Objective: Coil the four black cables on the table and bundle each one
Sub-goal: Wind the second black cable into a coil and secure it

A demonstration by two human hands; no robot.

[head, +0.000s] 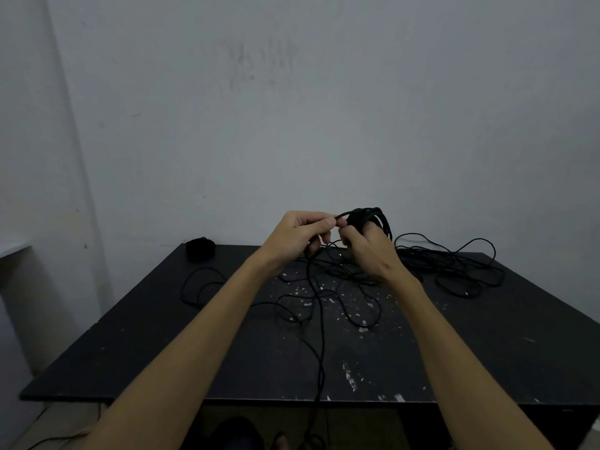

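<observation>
Raised above the far middle of the scuffed black rectangular table (136, 362), a partly wound coil of thin black cable (370, 219) is held in the right hand (370, 251), whose fingers are curled round the gathered loops. Just to the left of that coil, touching it, the free strand is pinched between the thumb and fingertips of the left hand (302, 235). The strand's long axis runs from this pinch down toward the person, trailing across the table and over its near edge. The left hand is therefore the nearer one to the slack, and the next wrap is judged to depend on that strand being fed rightward over the loops.

A finished small round bundle of black cable (199, 248) is seen at the far left corner, well apart from the hands. A loose tangle of black cable (454, 267) is spread at the far right, and further loose black cable loops (344, 297) lie in the middle beneath the hands; how many separate cables these are cannot be told. The cable appears slim, limp and matte. The tabletop is dull and flecked with pale chips.
</observation>
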